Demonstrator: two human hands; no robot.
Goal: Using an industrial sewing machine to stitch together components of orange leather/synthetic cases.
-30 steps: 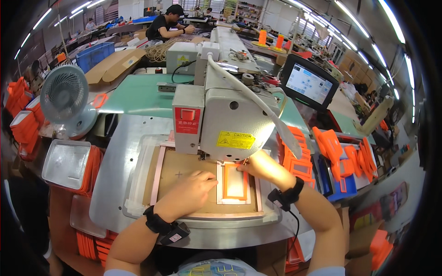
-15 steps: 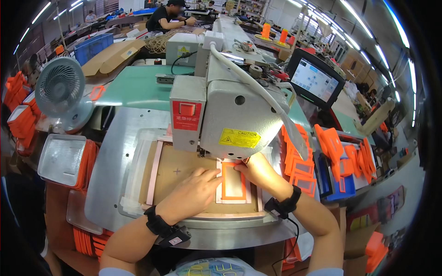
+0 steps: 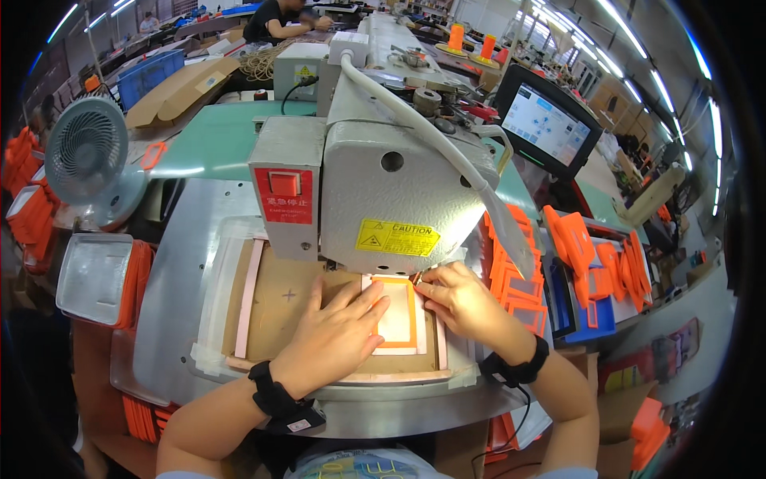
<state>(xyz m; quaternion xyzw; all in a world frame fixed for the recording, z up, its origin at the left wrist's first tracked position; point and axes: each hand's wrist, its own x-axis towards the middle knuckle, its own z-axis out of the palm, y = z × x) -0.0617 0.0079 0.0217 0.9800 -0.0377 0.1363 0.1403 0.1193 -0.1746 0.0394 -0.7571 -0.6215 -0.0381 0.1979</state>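
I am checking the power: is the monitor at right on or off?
On: the monitor shows a lit white-and-blue display.

So the frame [image 3: 412,315] sits on the board [image 3: 279,323], which lies on the plate [image 3: 171,311], just on the near side of the machine head [image 3: 391,188]. The left hand [image 3: 339,331] is on the frame's left edge, the right hand [image 3: 467,302] by its far right corner. Over left there's a stack of panels [image 3: 96,271], with the fan [image 3: 86,152] beyond it. Right of the plate: loose frames [image 3: 501,271], then the bin [image 3: 604,322]. Monitor's [image 3: 546,128] far right, spools [image 3: 456,38] behind the machine head, crate [image 3: 150,78] far left.
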